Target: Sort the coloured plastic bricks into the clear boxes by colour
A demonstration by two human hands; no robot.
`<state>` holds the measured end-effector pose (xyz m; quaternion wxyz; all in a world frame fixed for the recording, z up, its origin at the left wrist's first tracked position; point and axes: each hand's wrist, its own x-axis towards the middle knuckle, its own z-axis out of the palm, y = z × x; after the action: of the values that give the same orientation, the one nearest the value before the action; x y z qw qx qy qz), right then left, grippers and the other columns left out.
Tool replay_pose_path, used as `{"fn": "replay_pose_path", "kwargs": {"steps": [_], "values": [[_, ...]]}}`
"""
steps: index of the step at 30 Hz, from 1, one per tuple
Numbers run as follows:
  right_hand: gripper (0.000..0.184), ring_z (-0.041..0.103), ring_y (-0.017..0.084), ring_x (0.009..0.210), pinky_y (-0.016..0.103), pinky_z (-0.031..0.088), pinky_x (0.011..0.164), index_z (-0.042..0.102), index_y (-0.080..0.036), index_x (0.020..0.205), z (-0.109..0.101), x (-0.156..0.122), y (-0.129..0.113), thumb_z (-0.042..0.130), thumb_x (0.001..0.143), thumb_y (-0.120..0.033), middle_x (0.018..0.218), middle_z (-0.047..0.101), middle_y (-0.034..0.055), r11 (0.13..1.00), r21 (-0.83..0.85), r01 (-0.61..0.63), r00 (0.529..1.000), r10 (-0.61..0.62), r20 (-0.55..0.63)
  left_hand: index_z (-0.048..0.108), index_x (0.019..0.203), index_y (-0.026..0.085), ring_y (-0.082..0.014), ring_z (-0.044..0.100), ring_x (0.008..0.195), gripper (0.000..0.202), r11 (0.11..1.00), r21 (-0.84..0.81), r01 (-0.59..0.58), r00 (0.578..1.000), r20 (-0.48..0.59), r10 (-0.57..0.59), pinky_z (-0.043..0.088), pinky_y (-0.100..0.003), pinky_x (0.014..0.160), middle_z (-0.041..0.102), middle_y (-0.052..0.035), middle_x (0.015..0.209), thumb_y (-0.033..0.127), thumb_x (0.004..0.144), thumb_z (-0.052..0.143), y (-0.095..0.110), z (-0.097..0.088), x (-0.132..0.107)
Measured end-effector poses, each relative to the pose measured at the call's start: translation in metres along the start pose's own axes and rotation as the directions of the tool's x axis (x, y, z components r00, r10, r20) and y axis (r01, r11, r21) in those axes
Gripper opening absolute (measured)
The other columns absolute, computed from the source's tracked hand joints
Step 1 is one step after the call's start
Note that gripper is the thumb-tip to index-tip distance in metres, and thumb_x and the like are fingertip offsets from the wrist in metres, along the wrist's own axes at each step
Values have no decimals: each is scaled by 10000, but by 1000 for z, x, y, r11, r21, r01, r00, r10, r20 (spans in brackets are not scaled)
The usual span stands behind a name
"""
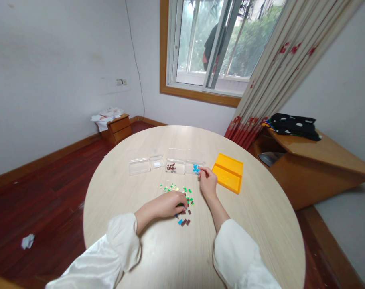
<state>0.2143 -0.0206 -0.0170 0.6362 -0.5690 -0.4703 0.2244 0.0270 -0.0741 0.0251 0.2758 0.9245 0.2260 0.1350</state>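
Right fingers (203,171): thumb and index close together at the near edge of a clear box holding blue pieces (196,168); cannot tell whether they pinch one. Left fingers (183,197): curled downward over the scatter of small pieces; grip hidden, cannot tell if anything is held. Around the left hand (170,204), loose on the counter (176,261): green pieces (189,190) and pale yellow ones mixed, mostly beyond it; brown pieces (184,222) and a blue piece (180,221) on the near side. Left of the right hand (208,184), beyond the scatter: brown pieces (171,167) in another clear compartment. Farther left, two more clear boxes (139,166). Right of the right hand: open yellow case (227,172). Past the counter: window, patterned curtain (269,68).
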Motion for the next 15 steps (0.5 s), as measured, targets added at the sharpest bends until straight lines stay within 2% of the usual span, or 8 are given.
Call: {"fn": "replay_pose_path", "kwargs": {"steps": [5,7,9,12,15], "values": [[244,491,133,532,242,384,514,645,-156,755,-1,-1,-2,474,659,-301,575,569,-14,1000,-10,-8,1000,8,5,666,739,143,-118,532,670,150,995,-83,50,994,-90,-57,397,-211,678,631,-19,715,84,767,531,-3,1,0],[237,487,128,525,240,383,509,642,-156,746,-1,-2,-3,475,654,-298,580,571,-14,1000,0,-14,1000,14,13,679,747,136,-106,510,633,143,980,-170,105,978,-159,-133,385,-206,633,630,-18,704,95,747,542,-7,2,1],[220,489,125,517,238,388,503,638,-161,725,0,-4,-5,481,648,-294,573,568,-16,999,23,-21,998,20,56,687,750,123,-93,471,563,130,931,-312,187,939,-221,-263,355,-203,560,616,-11,653,122,727,560,-12,2,2],[182,507,128,513,240,406,504,637,-172,704,1,-7,-10,506,645,-284,556,568,-20,998,53,-35,982,24,186,684,732,105,-79,431,478,125,741,-627,241,845,-240,-478,314,-205,490,582,5,562,204,695,618,-22,2,5],[150,533,131,536,245,430,525,654,-179,704,2,-13,-17,548,654,-271,573,594,-12,998,67,-20,951,-2,308,675,689,101,-74,443,468,192,508,-852,130,753,-248,-610,313,-209,490,573,8,531,267,605,722,-31,0,8]]}}
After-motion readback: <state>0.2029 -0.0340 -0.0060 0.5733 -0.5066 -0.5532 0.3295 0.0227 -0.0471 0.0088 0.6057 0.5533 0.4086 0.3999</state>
